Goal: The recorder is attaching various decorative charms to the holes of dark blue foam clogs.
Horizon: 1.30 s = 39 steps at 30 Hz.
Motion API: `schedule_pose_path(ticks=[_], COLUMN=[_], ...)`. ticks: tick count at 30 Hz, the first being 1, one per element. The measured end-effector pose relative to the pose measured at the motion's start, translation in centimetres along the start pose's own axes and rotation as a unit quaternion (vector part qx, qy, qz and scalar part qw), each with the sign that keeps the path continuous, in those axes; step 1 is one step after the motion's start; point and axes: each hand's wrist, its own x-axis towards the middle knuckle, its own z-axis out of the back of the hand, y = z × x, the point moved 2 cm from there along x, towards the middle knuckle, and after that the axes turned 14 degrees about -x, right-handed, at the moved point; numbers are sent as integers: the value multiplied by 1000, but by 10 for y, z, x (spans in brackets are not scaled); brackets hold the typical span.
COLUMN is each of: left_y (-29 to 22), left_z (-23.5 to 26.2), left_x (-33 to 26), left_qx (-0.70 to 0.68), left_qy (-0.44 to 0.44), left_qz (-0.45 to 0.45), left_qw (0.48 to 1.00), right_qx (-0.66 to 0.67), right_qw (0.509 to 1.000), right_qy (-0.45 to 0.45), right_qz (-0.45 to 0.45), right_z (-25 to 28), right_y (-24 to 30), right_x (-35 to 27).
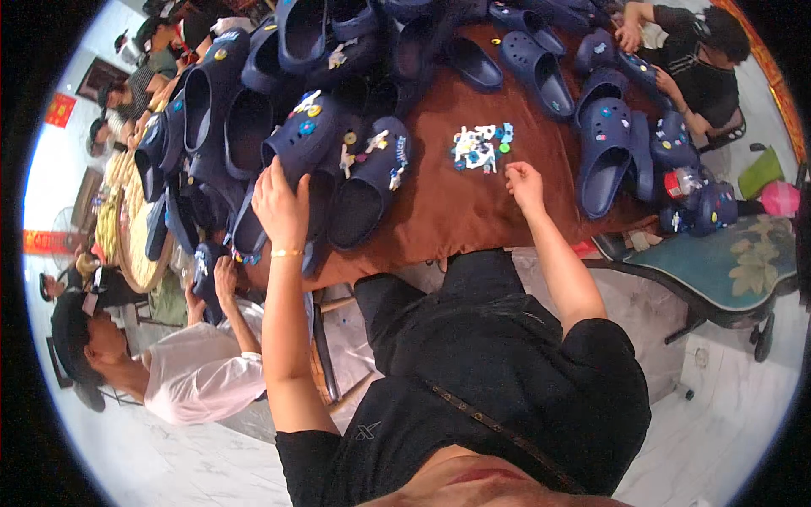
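My left hand (281, 207) is at the edge of a navy clog (291, 139) that carries several colorful charms on its toe. Its fingers close on the rim, with the thumb to the right. Beside it stands another navy clog (365, 198) with white and yellow charms. My right hand (525, 186) is raised over the brown cloth with its fingers curled in a pinch; whatever is between them is too small to make out. Just left of its fingertips lies a small pile of white, blue and green shoe charms (477, 148).
Brown cloth (439, 215) covers the table. Many navy clogs crowd its left and far sides, and more clogs (606, 160) stand at right. A person in white (203, 363) handles a clog at left; a person in black (705, 84) works at far right. A teal chair (718, 262) stands at right.
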Motion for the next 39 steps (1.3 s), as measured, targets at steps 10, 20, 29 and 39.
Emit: schedule_pose_path(ticks=[10,20,29,39], left_y=[-15,-38,-76,-115], left_z=[15,17,-4,-95], left_x=[-31,-67,-108,-145], left_qx=[-59,-122,-387,-648], left_qy=[-46,-40,97,204], left_qz=[-19,-35,29,280], left_qw=[997,991,917,678], right_qx=[-431,-643,-440,-265], right_qw=[844,759,834,865], right_qy=[-267,-86,-134,214], right_qz=[174,55,305,369], right_z=[64,55,28,-35], right_y=[58,56,125,130], right_x=[96,96,-37,-173])
